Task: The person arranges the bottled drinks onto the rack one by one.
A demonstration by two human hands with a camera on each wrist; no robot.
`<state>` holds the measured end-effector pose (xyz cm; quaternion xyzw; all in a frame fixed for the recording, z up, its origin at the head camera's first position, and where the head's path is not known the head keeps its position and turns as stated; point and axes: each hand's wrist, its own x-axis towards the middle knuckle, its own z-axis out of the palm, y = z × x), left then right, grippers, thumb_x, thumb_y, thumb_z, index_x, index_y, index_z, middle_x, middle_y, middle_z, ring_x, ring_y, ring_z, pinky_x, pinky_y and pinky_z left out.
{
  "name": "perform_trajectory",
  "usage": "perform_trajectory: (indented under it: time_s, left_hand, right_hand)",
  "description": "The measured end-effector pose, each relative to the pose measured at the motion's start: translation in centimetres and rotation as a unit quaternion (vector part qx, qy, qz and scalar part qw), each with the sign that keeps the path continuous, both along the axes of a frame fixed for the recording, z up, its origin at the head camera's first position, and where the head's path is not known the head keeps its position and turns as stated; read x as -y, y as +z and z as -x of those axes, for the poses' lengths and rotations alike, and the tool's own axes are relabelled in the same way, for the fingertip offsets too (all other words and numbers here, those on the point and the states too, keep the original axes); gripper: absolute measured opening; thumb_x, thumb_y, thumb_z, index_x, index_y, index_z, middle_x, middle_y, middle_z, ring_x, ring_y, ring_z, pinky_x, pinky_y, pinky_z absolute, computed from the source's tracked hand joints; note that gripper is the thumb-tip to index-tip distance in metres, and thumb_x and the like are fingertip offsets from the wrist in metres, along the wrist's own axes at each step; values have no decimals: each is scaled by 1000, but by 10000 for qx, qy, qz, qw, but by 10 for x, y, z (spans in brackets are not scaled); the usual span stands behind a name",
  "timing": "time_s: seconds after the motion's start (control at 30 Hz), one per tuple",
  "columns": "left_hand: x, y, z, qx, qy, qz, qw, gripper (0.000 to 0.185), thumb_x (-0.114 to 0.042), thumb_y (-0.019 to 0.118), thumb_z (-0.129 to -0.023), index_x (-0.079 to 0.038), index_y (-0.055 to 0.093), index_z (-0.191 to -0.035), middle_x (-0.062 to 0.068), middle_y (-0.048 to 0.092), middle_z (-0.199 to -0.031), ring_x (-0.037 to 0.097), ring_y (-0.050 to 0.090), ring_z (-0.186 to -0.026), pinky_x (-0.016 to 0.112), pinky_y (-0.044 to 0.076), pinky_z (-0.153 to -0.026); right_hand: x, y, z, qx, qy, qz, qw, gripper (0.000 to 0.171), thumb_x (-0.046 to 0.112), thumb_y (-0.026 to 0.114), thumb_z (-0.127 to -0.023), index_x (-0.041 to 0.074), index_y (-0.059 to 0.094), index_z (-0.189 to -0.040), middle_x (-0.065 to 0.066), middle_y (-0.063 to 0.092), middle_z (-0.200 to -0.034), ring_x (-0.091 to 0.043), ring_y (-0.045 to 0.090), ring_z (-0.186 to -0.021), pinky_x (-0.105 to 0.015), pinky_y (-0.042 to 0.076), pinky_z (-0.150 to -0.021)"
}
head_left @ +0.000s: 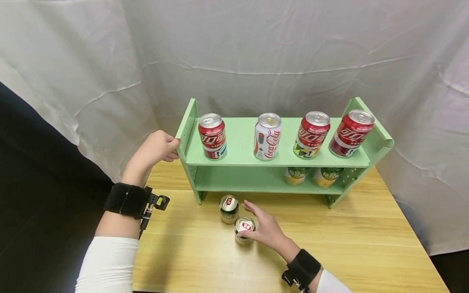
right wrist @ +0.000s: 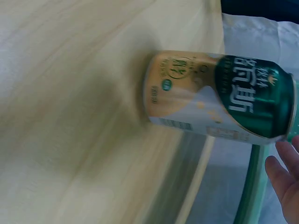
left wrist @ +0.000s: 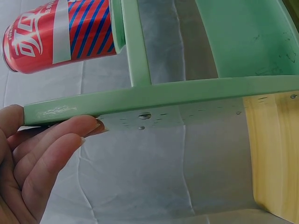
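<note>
My left hand (head_left: pixel 158 147) holds the upper left edge of a green two-tier shelf (head_left: pixel 234 161). In the left wrist view, its fingers (left wrist: pixel 51 156) lie along the outer face of the side panel. On the table before the shelf stand two green-and-gold cans, a rear can (head_left: pixel 229 209) and a front can (head_left: pixel 244 238). My right hand (head_left: pixel 269 230) is beside the front can, fingers spread and thumb across its near side. A green, gold and white can (right wrist: pixel 210 95) fills the right wrist view, with fingertips by its top; whether they touch it is unclear.
On the top tier stand three red cola cans, at the left (head_left: pixel 212 140), right of centre (head_left: pixel 311 136) and far right (head_left: pixel 351 134), plus a white cola can (head_left: pixel 268 138). Two green-and-yellow cans (head_left: pixel 296 176) are on the lower tier. A pale curtain (head_left: pixel 264 53) hangs behind.
</note>
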<state>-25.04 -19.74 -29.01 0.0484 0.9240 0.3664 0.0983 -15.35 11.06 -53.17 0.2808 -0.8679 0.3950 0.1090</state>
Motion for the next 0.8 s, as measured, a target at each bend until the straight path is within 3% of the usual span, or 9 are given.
perform_trajectory:
  time_s: [0.47,0.8]
  left_hand:
    - [-1,0,1,-41,28,11,10000,37,-16,41,-95,13,64,-94,31,66,-99,29,71,-81,39,60,-74]
    - [0,-1,1,-41,39,-9,10000,36,-16,42,-95,12,65,-91,30,67,-98,29,71,-82,37,60,-72]
  right_hand:
    - [3,-26,0,-238,-184,-522,9982,96,39,88,-56,2,46,-134,-13,60,-127,-28,63,-106,-40,57,-83]
    - [8,-37,-4,696,-307,-438,9961,95,52,82,-59,5,46,-133,-14,58,-127,-28,62,-106,-44,56,-84]
